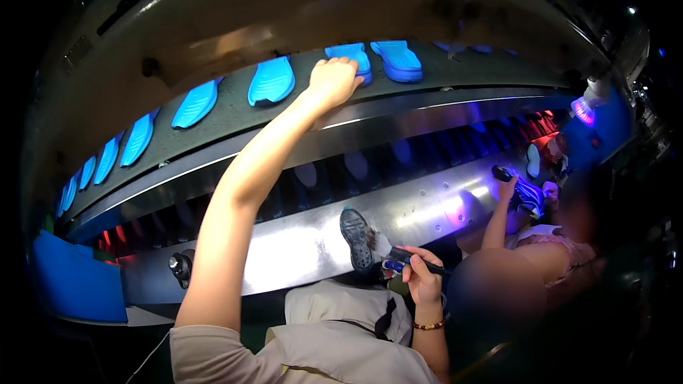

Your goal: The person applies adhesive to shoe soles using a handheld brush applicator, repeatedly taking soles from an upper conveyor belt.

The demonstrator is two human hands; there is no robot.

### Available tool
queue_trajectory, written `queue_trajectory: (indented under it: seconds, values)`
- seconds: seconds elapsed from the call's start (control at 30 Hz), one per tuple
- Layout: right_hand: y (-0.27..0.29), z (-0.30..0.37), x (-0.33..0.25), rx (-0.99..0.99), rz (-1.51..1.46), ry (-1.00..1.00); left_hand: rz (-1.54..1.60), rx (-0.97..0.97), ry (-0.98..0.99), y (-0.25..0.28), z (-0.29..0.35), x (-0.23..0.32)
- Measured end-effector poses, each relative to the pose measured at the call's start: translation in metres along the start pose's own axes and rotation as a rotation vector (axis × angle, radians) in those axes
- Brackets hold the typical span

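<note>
My left arm stretches far forward over the metal edge. At the end of it my left hand (335, 82) has its fingers curled at a bright blue shoe sole (362, 57) on the dark belt (235, 92), covering part of it. Low in front of me, my right hand (422, 279) grips the black handle of a brush (382, 244). The brush's bristles touch or overlap a dark shoe sole (353, 236) with small holes, at the bright metal ledge (293, 245). What lies under my left fingers is hidden.
More blue soles, such as one sole (271, 80), line the belt. Below it, a lower tier (356, 165) holds a row of soles in shadow. At right, a co-worker's hand (507, 186) holds a dark object beside a glowing lamp (583, 111). A black object (181, 266) stands left.
</note>
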State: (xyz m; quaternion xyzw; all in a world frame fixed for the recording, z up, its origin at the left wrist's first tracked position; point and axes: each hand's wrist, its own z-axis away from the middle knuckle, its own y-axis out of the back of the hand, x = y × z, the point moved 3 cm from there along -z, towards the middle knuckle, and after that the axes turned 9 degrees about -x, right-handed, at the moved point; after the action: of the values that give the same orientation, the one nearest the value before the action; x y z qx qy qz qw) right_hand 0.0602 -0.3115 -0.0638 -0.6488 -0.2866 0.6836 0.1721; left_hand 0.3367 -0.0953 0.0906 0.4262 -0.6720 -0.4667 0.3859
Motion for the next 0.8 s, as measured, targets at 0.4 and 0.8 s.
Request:
queue_trajectory:
  seconds: [0.4, 0.8]
  values:
    - [-0.03, -0.02, -0.043, -0.178, 0.063, 0.222, 2.256, -0.032, 0.259, -0.058, 0.214, 0.019]
    - [-0.049, -0.057, -0.002, -0.221, -0.059, -0.002, 2.643, -0.56, 0.291, -0.102, 0.271, 0.063]
